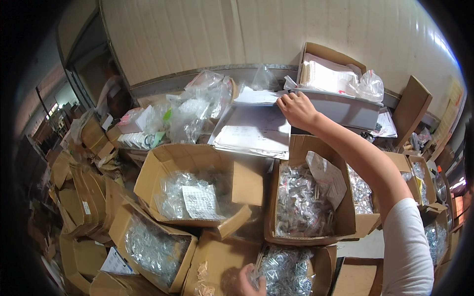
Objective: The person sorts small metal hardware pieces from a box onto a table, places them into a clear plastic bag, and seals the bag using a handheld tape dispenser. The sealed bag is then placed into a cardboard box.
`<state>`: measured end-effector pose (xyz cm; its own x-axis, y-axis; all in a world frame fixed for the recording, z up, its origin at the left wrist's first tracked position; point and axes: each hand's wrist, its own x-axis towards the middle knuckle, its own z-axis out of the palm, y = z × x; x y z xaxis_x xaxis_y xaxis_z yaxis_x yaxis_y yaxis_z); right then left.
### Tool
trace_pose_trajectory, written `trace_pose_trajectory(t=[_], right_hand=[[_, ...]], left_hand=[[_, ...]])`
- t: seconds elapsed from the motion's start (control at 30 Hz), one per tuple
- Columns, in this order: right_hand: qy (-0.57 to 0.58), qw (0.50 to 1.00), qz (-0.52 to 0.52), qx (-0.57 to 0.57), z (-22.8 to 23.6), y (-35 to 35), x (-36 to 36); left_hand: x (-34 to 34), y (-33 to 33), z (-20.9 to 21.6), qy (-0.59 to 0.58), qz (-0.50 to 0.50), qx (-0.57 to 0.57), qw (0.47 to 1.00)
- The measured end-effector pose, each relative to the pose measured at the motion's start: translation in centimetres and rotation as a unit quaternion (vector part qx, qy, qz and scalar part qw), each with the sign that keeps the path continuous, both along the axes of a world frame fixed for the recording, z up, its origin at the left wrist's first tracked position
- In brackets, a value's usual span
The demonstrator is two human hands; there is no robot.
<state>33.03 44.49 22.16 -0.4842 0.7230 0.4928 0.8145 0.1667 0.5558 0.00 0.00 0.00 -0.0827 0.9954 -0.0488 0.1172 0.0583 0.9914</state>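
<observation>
My right hand (297,109) reaches far across, its fingers bent down at the left end of a long grey box (335,109). A small dark thing shows by its fingertips, too small to name. Beside it lies a stack of white papers (254,135), with more sheets (256,96) behind. My left hand (248,281) is low in the view, partly cut off by the lower edge. Its fingers close on the edge of a clear plastic bag (284,271) of small metal parts in a cardboard box (323,264).
Open cardboard boxes (153,172) (348,222) hold bagged parts; one has a handwritten sheet (201,202) on top. Loose plastic bags (197,108) lie at the back left. An upright cardboard panel (411,111) leans near the wall. Flattened cartons (89,197) crowd the left.
</observation>
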Motion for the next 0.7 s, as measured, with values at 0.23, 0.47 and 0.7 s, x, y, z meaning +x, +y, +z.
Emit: trace_pose_trajectory(t=[0.23,0.47,0.7], right_hand=[[0.161,0.982,0.073,0.073,1.4,0.6,2.1],[0.417,0.904,0.072,-0.055,1.7,1.0,4.5],[0.51,0.85,0.125,-0.044,0.2,1.4,4.5]], left_hand=[[0.7,0.0,1.1,-0.036,0.015,-0.03,0.999],[1.1,0.6,1.1,-0.038,0.019,-0.028,0.999],[1.3,1.6,1.2,-0.05,0.027,-0.029,0.998]])
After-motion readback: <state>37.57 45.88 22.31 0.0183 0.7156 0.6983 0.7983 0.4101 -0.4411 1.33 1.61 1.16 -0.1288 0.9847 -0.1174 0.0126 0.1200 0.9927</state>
